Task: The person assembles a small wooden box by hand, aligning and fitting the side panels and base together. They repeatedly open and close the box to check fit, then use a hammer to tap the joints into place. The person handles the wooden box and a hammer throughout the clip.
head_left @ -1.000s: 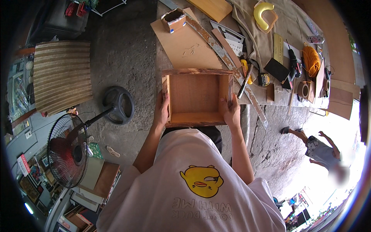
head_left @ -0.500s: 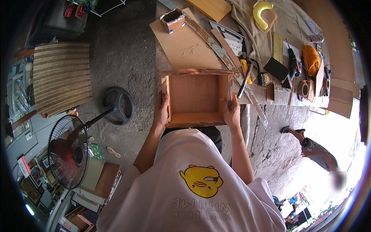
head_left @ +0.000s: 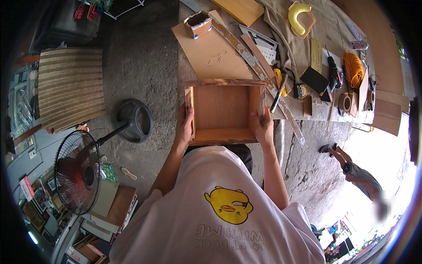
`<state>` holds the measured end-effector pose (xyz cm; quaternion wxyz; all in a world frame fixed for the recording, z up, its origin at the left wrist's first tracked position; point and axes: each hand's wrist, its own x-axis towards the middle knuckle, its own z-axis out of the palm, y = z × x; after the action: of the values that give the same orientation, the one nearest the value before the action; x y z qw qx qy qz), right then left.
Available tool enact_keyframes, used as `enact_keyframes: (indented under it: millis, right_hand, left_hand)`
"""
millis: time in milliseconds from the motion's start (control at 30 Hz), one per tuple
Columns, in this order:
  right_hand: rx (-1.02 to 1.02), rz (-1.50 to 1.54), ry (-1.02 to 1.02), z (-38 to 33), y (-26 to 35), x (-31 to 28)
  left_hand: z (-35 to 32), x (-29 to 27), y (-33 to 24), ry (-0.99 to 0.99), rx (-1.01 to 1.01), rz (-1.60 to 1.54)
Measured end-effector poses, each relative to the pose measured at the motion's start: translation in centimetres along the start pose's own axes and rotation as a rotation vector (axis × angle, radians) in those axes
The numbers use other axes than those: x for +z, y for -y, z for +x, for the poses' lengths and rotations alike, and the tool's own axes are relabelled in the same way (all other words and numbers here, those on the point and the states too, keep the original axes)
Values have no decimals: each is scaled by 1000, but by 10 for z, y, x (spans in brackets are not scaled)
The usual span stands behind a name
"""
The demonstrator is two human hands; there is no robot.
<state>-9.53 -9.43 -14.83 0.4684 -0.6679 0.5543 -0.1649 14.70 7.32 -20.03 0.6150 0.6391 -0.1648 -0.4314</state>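
Between my two hands is an open wooden box (head_left: 226, 82), shallow and rectangular, with dark grained rims and a plain brown bottom. My left hand (head_left: 185, 125) is closed on its left wall, thumb over the edge. On the opposite wall, my right hand (head_left: 263, 128) grips with the thumb inside. The box's far rim is by the front edge of the workbench (head_left: 189, 68), its near side close to my waist. Just beyond it lie a brown board (head_left: 211, 48) with several small loose pieces and a long worn metal straightedge (head_left: 246, 53).
Right of the box are a yellow utility knife (head_left: 278, 78), tape measure (head_left: 300, 90), cordless drill (head_left: 335, 72), orange cord coil (head_left: 353, 68) and tape roll (head_left: 345, 102). A small carton (head_left: 197, 24) sits far left on the bench. A fan (head_left: 79, 171) stands left; a person (head_left: 362, 178) walks at right.
The box and both hands stay almost still, with only a very slight shift. At right, the other person's legs and body have changed position in mid-stride.
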Motion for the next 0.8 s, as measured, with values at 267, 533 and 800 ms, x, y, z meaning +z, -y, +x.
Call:
enact_keyframes:
  millis: [267,533,800]
  right_hand:
    - [8,25,6,-1,3,-1]
    - [-14,33,-9,0,-2,0]
    - [-15,67,-18,2,-9,3]
  left_hand:
    - [-1,4,-5,-34,-2,-34]
    - [-1,1,-1,-16,-10,-26]
    - [-6,-2,3,34,-151,-331]
